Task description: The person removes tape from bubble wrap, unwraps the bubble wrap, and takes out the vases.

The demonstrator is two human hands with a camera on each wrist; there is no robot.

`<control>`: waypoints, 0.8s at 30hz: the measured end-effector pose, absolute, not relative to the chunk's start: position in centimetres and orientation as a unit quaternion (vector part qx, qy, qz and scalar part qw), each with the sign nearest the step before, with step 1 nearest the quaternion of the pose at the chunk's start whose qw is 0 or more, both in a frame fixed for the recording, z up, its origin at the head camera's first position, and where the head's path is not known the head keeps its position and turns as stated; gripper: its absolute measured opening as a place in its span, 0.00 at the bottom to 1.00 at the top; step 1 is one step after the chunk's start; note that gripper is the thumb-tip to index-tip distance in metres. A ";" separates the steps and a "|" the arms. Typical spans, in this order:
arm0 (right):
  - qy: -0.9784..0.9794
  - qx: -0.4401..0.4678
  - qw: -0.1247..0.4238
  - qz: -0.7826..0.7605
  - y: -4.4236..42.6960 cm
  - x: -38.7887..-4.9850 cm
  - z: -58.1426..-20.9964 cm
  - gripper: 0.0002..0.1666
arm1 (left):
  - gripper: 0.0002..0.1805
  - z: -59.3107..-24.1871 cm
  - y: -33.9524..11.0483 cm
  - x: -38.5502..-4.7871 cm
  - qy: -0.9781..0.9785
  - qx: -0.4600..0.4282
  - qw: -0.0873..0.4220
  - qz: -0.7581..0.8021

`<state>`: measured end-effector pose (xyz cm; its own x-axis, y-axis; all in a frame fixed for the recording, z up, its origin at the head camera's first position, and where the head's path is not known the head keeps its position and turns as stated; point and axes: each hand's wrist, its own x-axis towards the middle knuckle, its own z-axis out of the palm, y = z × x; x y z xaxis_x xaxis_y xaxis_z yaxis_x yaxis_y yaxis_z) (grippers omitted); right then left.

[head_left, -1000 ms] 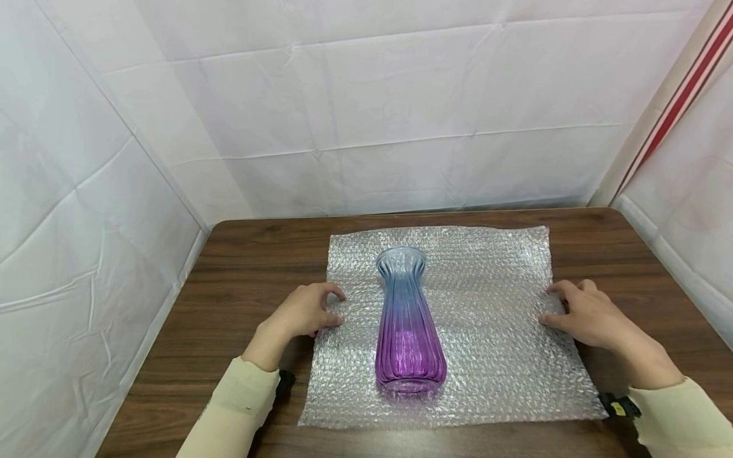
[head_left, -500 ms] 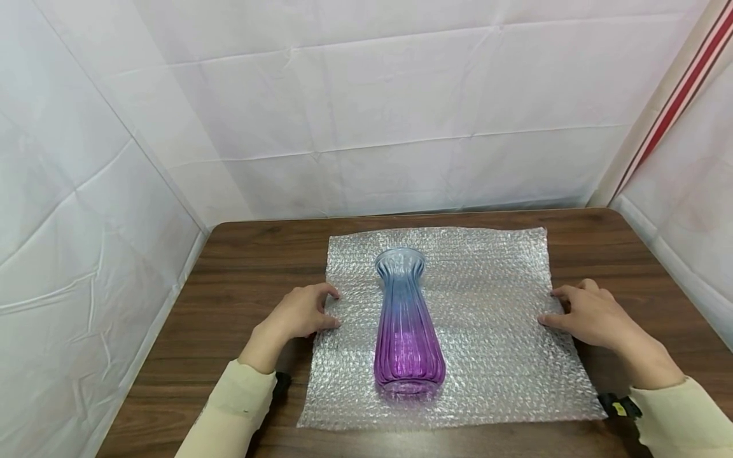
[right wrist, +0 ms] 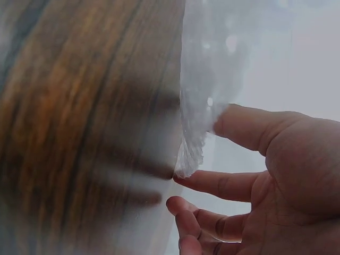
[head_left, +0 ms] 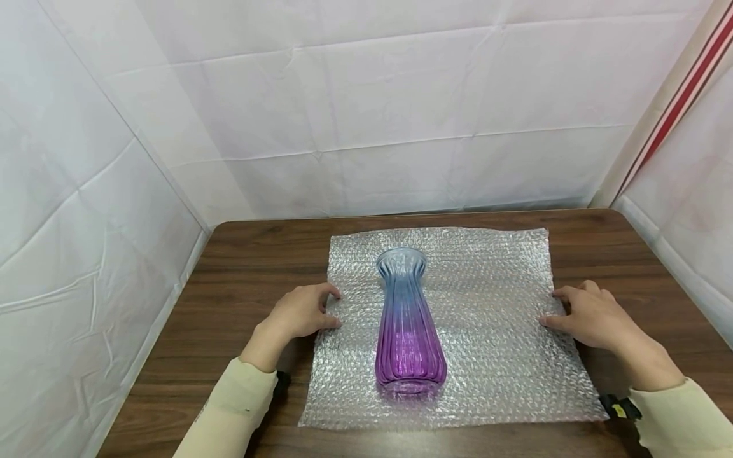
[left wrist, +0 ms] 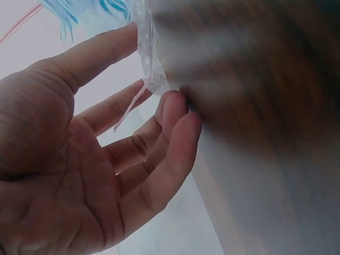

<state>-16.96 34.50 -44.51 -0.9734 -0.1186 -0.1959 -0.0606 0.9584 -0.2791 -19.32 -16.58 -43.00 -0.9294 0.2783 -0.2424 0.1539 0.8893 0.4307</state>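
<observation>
Hands wide apart at opposite edges of a bubble-wrap sheet [head_left: 498, 337]: left hand [head_left: 298, 312] at left side, right hand [head_left: 592, 318] at right. Both relaxed, with a clear gap between thumb and forefinger, touching the film at the tips; no firm hold to be seen on either side. In both wrist views, remaining fingers loosely bent near the edge. Cannot tell how much film, if any, lies over each fingertip.

Between them, left of the sheet's middle: ribbed glass vase [head_left: 408, 343], blue at mouth, purple at base. Lying on its side, mouth toward far edge, base toward near edge, wholly within the sheet. More free wrap to its right than to its left. All spread flat on a wood-grain table [head_left: 246, 261].

Handling notes (judgement): before loading the film, better to take a fuller pinch, thumb above and forefinger beneath; with tip contact alone, likely to slip. Keep to mid-edge, roughly opposite each other, for even tension. Raise or draw slowly, both sides in step. Avoid sharp one-sided tugs: with rounded glass on slick film, some risk of rolling. Watch for buckling in the wider right-hand span.
</observation>
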 end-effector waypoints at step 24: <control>0.977 -0.095 0.072 -0.178 32.8 -16.4 -41.8 0.43 | 0.36 -40.9 -16.9 -18.9 0.966 0.107 0.071 0.226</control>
